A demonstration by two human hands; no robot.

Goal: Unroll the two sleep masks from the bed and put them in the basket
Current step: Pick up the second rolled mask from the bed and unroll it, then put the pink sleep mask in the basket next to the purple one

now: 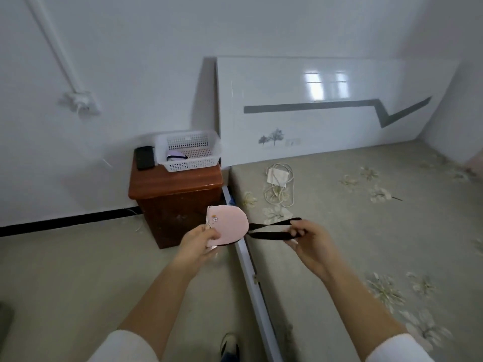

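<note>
A pink sleep mask [228, 226] hangs in the air over the bed's left edge, still folded in half. My left hand [200, 237] pinches its lower left corner. My right hand [307, 239] grips the mask's black strap [269, 229], pulled out taut to the right. The white plastic basket [188, 167] stands on a brown nightstand [175, 182] farther back. Inside it lies a pale purple sleep mask [175, 154] with a dark strap.
A black phone [144, 157] lies left of the basket on the nightstand. A white charger with a coiled cable [279, 184] rests on the floral bed [366, 218] near the white headboard [326, 105]. The bed's white side rail [252, 273] runs between my arms.
</note>
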